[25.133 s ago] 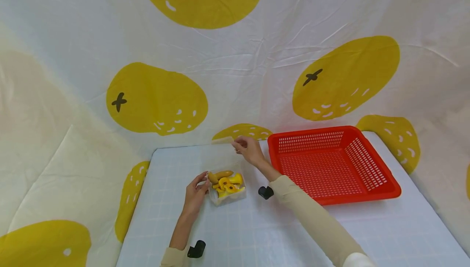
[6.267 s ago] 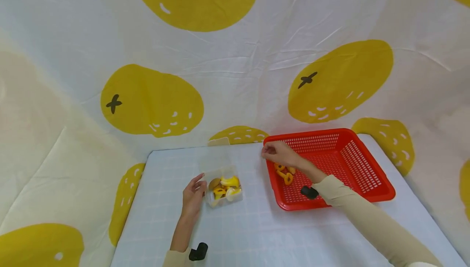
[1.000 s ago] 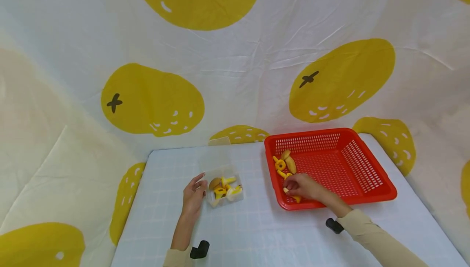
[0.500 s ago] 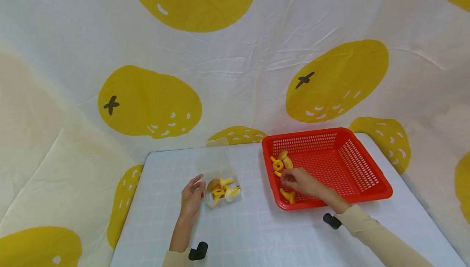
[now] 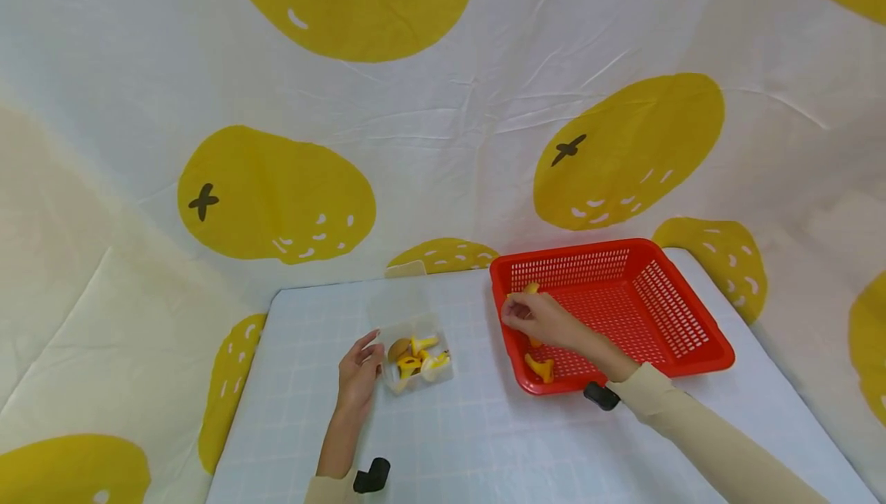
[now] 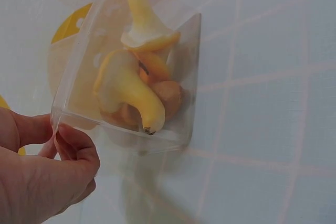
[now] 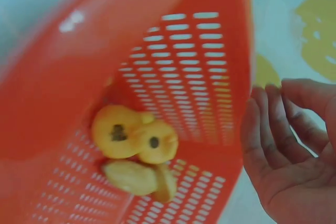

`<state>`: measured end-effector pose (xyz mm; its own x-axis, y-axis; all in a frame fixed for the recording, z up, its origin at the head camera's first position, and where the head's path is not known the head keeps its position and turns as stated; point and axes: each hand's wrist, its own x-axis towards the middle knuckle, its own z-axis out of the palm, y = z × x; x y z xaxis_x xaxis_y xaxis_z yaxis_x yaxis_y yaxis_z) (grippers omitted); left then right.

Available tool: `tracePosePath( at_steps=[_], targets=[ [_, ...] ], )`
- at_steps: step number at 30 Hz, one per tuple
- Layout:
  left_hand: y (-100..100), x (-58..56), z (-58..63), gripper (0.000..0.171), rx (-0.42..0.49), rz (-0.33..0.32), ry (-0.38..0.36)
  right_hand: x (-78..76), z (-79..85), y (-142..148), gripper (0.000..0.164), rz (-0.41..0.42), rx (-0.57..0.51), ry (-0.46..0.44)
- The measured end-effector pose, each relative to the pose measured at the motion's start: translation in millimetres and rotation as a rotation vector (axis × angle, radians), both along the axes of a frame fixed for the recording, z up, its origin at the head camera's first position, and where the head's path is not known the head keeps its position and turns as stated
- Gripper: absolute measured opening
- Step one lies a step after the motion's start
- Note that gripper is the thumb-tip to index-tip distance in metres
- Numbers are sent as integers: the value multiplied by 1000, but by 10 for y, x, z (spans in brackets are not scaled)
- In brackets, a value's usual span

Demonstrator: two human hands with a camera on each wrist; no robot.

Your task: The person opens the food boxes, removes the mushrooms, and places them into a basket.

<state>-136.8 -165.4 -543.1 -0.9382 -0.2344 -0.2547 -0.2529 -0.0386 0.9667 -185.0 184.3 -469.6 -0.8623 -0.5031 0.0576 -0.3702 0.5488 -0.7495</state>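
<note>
My left hand [image 5: 358, 373] pinches the edge of a clear plastic box [image 6: 186, 114] between thumb and fingers. Several mushrooms lie inside, among them a pale yellow one with a curved stem [image 6: 139, 95] and another with a flared cap [image 6: 144, 24]. Over the left side of a red plastic basket [image 5: 511, 346] is my right hand [image 5: 547, 323], its fingers bent loosely with nothing between them. A yellow mushroom [image 5: 540, 369] rests in the basket's near left corner. Yellow mushrooms [image 7: 118, 132] and a tan mushroom [image 7: 131, 177] lie farther back, partly hidden by the hand in the head view.
The box's see-through lid [image 5: 398, 304] is folded back behind it on the pale checked tablecloth [image 5: 471, 442]. A white cloth with big yellow fruit prints [image 5: 277, 192] hangs behind the table. Black cameras [image 5: 372, 475] sit at both wrists.
My right hand has let go of a yellow mushroom in the basket's near left corner and moved back and left toward the basket's left rim. The left hand stays at the box.
</note>
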Motion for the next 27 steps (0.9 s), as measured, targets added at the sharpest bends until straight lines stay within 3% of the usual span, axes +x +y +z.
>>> tracePosePath(
  at_steps=[14,27],
  targets=[
    [25,-34,-23,41,-1,35,-16,-134,22,-503,8,51,-64,27],
    [24,-36,-29,42,16,30,1,-189,-72,-976,12,221,-81,-2]
  ],
)
